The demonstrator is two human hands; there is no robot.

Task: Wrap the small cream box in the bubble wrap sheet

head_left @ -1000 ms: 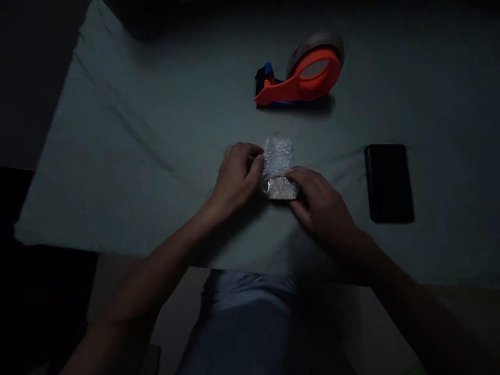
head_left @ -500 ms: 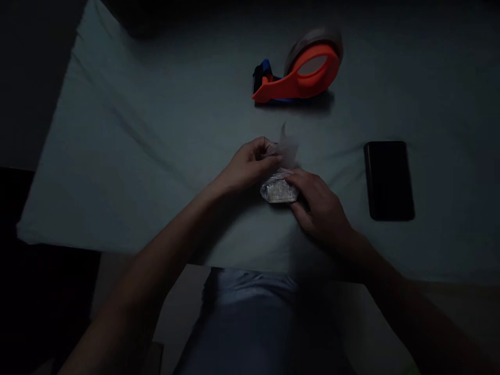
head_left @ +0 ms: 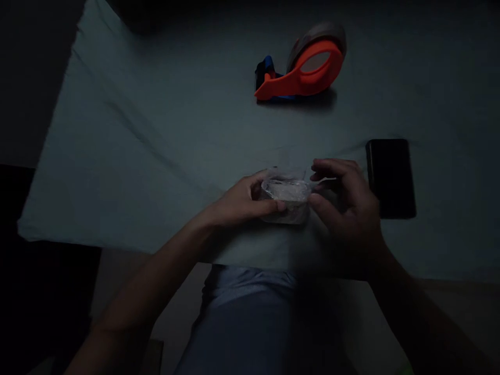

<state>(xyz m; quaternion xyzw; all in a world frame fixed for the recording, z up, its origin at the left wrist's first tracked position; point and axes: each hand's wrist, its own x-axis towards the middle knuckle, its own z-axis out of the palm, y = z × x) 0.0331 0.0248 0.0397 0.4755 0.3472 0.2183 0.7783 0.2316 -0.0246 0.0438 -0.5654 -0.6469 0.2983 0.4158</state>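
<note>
A small, pale package wrapped in clear plastic (head_left: 291,194) is in front of me, near the front edge of the table. My left hand (head_left: 252,200) grips it from the left, with the thumb along its near side and the fingers behind. At its right end is my right hand (head_left: 344,200), thumb and fingers spread apart, the fingertips close to the plastic. Whether they touch it I cannot tell in the dim light. What the plastic encloses is not clear.
An orange and blue tape dispenser (head_left: 318,78) with a roll of tape lies farther back. To the right, a black phone-like slab (head_left: 391,178) rests on the pale green cloth (head_left: 156,104) covering the table. The cloth's front edge runs just above my lap.
My left hand has moved from the loose plastic to the package's left side. The package has turned, its plastic flap now lower. My right hand has shifted right and opened off it.
</note>
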